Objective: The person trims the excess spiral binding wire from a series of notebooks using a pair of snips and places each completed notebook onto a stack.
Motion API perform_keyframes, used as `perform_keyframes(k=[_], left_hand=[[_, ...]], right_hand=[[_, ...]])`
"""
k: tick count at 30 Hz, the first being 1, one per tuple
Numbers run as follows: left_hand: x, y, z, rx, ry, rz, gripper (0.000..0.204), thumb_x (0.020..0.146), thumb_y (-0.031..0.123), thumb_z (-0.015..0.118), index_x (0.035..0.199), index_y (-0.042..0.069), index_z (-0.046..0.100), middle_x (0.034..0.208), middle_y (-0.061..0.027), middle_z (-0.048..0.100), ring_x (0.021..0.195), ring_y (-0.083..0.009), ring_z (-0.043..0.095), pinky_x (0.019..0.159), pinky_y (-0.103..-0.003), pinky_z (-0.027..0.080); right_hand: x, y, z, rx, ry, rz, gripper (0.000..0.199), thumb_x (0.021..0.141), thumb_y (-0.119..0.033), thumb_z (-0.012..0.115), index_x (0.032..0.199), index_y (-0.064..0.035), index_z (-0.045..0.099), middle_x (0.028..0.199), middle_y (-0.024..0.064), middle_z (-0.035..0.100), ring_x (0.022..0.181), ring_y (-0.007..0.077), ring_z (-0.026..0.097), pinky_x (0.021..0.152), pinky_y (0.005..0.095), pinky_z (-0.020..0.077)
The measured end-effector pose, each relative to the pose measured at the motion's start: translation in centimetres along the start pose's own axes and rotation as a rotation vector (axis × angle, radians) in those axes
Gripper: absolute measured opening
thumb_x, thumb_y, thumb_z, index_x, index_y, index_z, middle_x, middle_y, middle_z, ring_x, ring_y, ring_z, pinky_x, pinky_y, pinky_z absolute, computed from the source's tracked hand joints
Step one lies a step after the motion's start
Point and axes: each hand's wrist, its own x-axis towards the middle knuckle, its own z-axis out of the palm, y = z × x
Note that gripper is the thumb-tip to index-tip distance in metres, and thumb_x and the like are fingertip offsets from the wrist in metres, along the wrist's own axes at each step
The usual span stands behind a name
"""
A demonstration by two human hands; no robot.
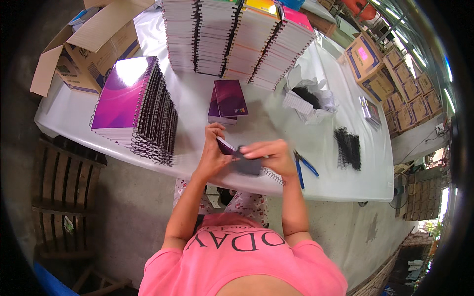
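Note:
Close to the table's front edge, my left hand (215,152) grips a purple-covered notebook (226,145) tilted on its edge. My right hand (271,154) is closed around a dark grey flat piece (248,165), smeared by motion, against the notebook's right end; its kind is unclear. A black spiral binding coil (274,176) sticks out below my right hand toward the right. Just beyond my hands lies a small pile of purple notebooks (230,98). Blue-handled pliers (305,167) rest right of my right hand.
A tall stack of spiral-bound purple notebooks (123,98) stands left, near an open cardboard box (98,49). Several high notebook stacks (212,44) line the back. Crumpled paper with black coils (311,101) and loose coils (347,149) lie right. Cartons (375,69) are piled beyond.

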Motion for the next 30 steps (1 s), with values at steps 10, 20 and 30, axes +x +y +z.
perform_keyframes(k=[10, 20, 30], left_hand=[[0.3, 0.5, 0.2, -0.024, -0.035, -0.031, 0.094, 0.042, 0.036, 0.093, 0.101, 0.007, 0.026, 0.113, -0.0127, 0.031, 0.111, -0.0265, 0.036, 0.095, -0.034, 0.035], [-0.1, 0.0, 0.2, -0.112, -0.031, -0.053, 0.072, 0.061, 0.034, 0.086, 0.1, 0.007, 0.032, 0.108, -0.0116, 0.037, 0.106, -0.0219, 0.038, 0.091, -0.031, 0.036], [0.1, 4.0, 0.8, -0.431, 0.074, -0.451, 0.023, 0.077, 0.016, 0.074, 0.095, 0.001, 0.069, 0.085, -0.0058, 0.067, 0.079, -0.0132, 0.057, 0.073, -0.026, 0.044]], right_hand=[[1.7, -0.3, 0.2, 0.141, 0.045, 0.13, 0.036, 0.063, 0.008, 0.056, 0.092, -0.0035, 0.072, 0.09, 0.0113, 0.071, 0.082, 0.0147, 0.066, 0.075, 0.0261, 0.051], [-0.9, 2.9, -4.6, -0.641, 0.401, 0.157, 0.038, 0.07, -0.005, 0.062, 0.108, -0.0052, 0.065, 0.109, 0.0143, 0.064, 0.101, 0.0283, 0.061, 0.09, 0.0357, 0.0445], [-15.1, 6.3, -2.4, -1.137, 0.565, 0.539, 0.053, 0.087, -0.033, 0.06, 0.135, -0.018, 0.043, 0.134, 0.0116, 0.041, 0.124, 0.0329, 0.035, 0.099, 0.0589, 0.0262]])
